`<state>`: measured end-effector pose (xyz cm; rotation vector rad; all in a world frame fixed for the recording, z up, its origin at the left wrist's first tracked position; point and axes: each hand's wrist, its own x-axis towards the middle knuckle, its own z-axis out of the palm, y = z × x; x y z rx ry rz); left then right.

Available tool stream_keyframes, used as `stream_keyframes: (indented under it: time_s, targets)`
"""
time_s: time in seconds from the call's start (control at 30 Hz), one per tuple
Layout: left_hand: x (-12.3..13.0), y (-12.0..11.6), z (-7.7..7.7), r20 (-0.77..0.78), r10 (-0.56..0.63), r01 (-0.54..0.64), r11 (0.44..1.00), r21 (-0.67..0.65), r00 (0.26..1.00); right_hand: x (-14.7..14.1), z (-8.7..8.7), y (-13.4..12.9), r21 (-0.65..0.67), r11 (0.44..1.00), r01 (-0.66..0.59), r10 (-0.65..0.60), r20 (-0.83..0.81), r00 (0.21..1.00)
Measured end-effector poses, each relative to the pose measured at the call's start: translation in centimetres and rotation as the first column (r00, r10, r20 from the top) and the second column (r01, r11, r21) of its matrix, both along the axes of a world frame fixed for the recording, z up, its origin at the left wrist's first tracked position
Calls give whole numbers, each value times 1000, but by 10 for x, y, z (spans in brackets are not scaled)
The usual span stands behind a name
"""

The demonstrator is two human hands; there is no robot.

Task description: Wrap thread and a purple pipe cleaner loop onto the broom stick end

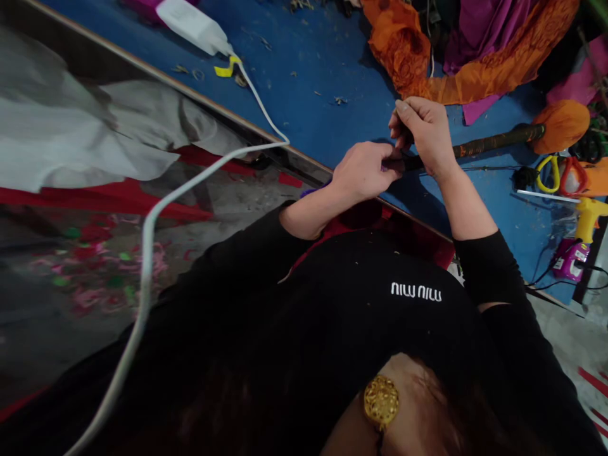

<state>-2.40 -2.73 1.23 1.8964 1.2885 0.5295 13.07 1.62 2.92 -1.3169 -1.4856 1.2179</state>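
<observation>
At the front edge of the blue table [304,107], my left hand [365,170] is closed round the near end of a dark wrapped rod [498,140]. The rod runs to the right under my right wrist, and an orange cloth bulb [563,125] is at its far end. My right hand [425,130] is raised just beside the left one, its thumb and fingers pinched together. What those fingers hold, if anything, is too small to make out.
Orange fabric [494,73] and magenta cloth [482,31] lie at the back right. Yellow-handled scissors [548,174] and a yellow and purple glue gun [585,221] are at the right. A white power strip [192,25] trails a white cable [190,180] over the left edge.
</observation>
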Motion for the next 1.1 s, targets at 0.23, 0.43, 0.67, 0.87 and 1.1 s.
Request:
stream_keyframes:
  time_s: [0.23, 0.43, 0.67, 0.87, 1.1]
  targets:
    - [5, -26, 14, -279, 10, 13, 997, 79, 960, 2, 2, 7, -234, 966, 106, -104, 23, 994]
    - [3, -28, 6, -260, -26, 66, 987, 147, 965, 2, -1, 6, -251, 962, 110, -103, 42, 994]
    - [4, -21, -4, -156, -34, 63, 980, 187, 987, 10, -19, 12, -202, 978, 56, -61, -21, 998]
    - [4, -17, -1, -158, 37, -20, 993, 112, 987, 23, 9, 0, -163, 982, 95, -112, -102, 988]
    - [-32, -6, 6, 13, 82, -83, 995, 61, 997, 128, 88, -40, -6, 982, 189, -189, 8, 982]
